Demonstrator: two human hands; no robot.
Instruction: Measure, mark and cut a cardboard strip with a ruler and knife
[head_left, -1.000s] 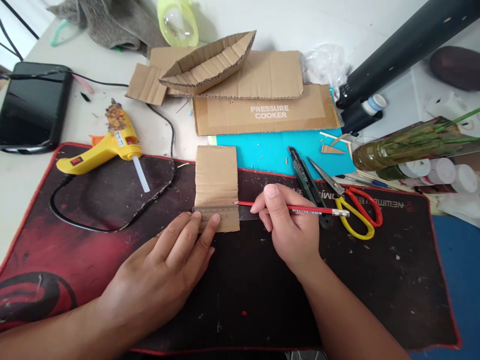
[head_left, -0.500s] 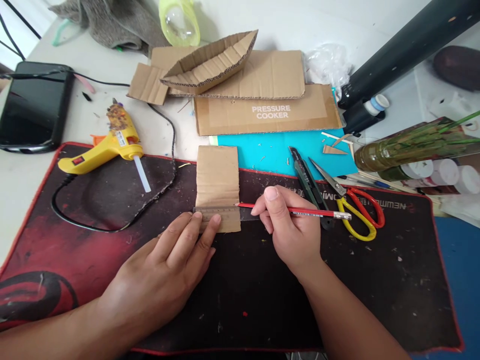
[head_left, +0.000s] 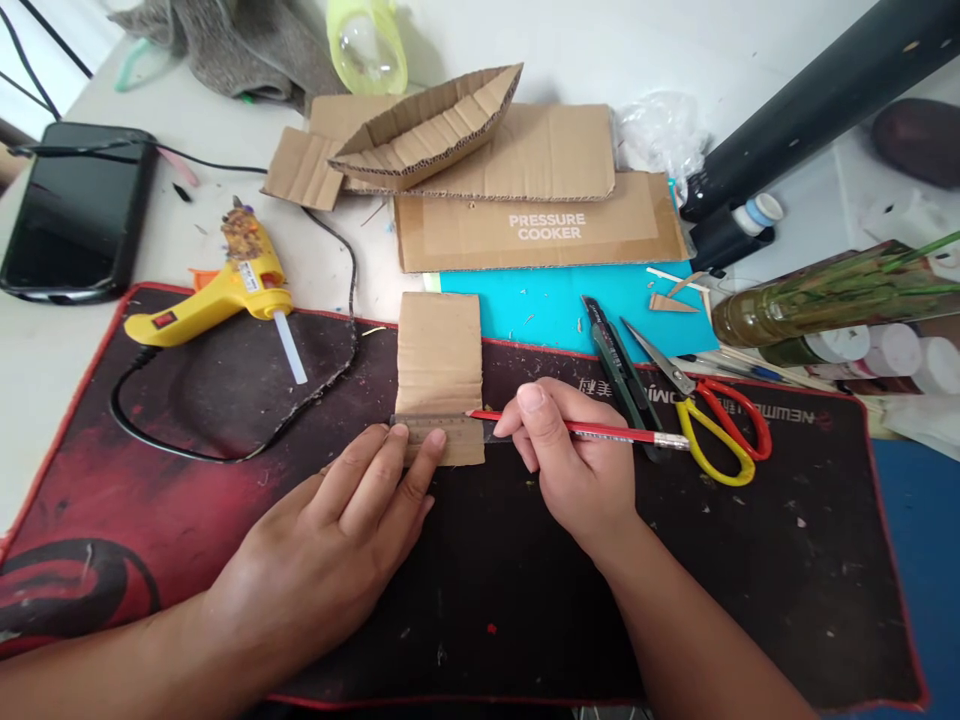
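Note:
A strip of brown cardboard (head_left: 439, 345) lies upright in view on the dark mat, with a clear ruler (head_left: 433, 421) across its lower part. My left hand (head_left: 337, 520) presses the ruler down, its fingers stretched out and its fingertips on the ruler and card. In my right hand (head_left: 574, 460) is a red pencil (head_left: 611, 432), pinched between thumb and fingers. The pencil's tip touches or hovers at the ruler's upper edge, near the card's right side; I cannot tell if it touches. The ruler's right end is partly hidden by the right hand.
A yellow glue gun (head_left: 217, 300) lies left on the mat (head_left: 525, 600). To the right are a box cutter (head_left: 619, 365) and scissors (head_left: 686, 385). Behind are a cardboard boat shape (head_left: 427, 135), a "PRESSURE COOKER" cardboard piece (head_left: 465, 235) and a blue sheet (head_left: 517, 310). A black phone-like device (head_left: 75, 215) sits left.
The pencil tip has slid slightly left along the ruler's edge, my right hand moving with it. My left hand and the ruler stay in place on the card. The whole view has shifted slightly.

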